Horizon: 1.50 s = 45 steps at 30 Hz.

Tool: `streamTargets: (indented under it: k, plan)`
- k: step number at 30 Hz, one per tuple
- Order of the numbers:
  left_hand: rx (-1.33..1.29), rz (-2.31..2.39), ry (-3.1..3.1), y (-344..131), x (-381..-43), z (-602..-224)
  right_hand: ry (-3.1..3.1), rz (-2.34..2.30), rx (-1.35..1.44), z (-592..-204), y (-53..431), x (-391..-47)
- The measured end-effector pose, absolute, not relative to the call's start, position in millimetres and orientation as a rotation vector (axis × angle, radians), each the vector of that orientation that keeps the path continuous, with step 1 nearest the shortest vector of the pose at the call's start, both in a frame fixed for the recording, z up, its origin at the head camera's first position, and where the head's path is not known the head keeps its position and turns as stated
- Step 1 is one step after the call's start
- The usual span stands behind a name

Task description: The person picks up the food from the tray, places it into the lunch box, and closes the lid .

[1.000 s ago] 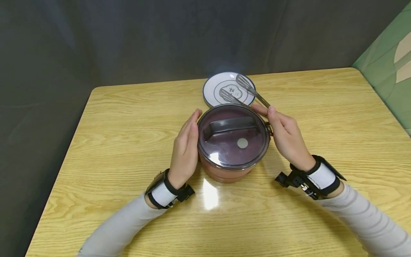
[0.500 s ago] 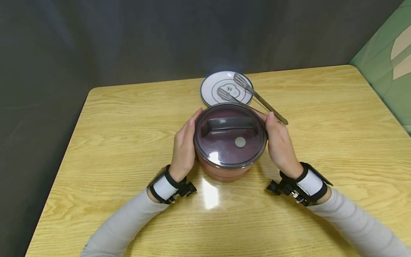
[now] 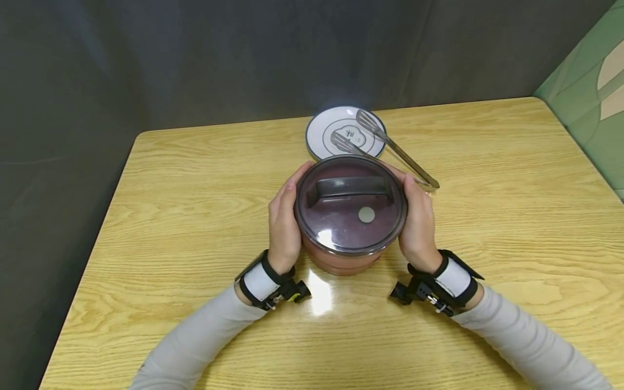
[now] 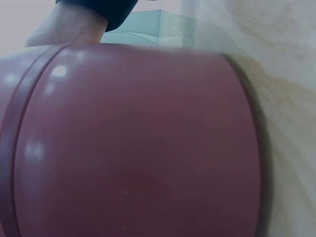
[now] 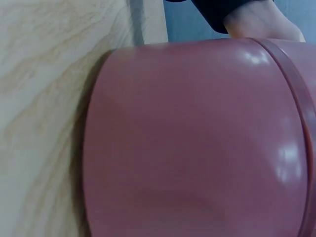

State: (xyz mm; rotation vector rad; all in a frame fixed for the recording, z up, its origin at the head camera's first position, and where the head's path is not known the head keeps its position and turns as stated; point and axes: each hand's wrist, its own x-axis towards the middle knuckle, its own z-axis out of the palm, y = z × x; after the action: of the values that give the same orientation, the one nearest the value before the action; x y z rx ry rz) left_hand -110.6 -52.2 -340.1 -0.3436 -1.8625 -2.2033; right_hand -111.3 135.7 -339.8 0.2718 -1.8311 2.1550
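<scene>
A reddish-pink pot (image 3: 341,262) stands on the wooden table, topped by a see-through dark lid (image 3: 336,227) with a black handle. My left hand (image 3: 285,227) holds the pot's left side, thumb along the lid's rim. On the other side my right hand (image 3: 418,227) holds it in much the same way. The pot hides most of the fingers of both hands. Behind it, metal tongs (image 3: 397,153) lie with their slotted ends on a white plate (image 3: 319,135); their joined end rests beyond my right hand. Both wrist views are filled by the pot's smooth wall (image 4: 143,138).
The wooden table (image 3: 195,216) extends on both sides of the pot. A dark curtain-like wall (image 3: 273,59) runs along its far edge. A green patterned panel (image 3: 585,108) borders the far right corner.
My right hand has let go of the tongs, whose joined end now lies farther out to the right. That hand has moved in against the pot's right side. The left hand stays on the pot.
</scene>
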Motion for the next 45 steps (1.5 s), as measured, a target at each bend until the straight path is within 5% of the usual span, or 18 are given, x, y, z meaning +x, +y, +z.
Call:
streamTargets:
  k: [45]
  plan:
    - [-0.332, -2.294, -1.918, -58.7, -107.6, -330.1, -1.900, 2.292, 0.269, -331.9, 140.9, -111.7]
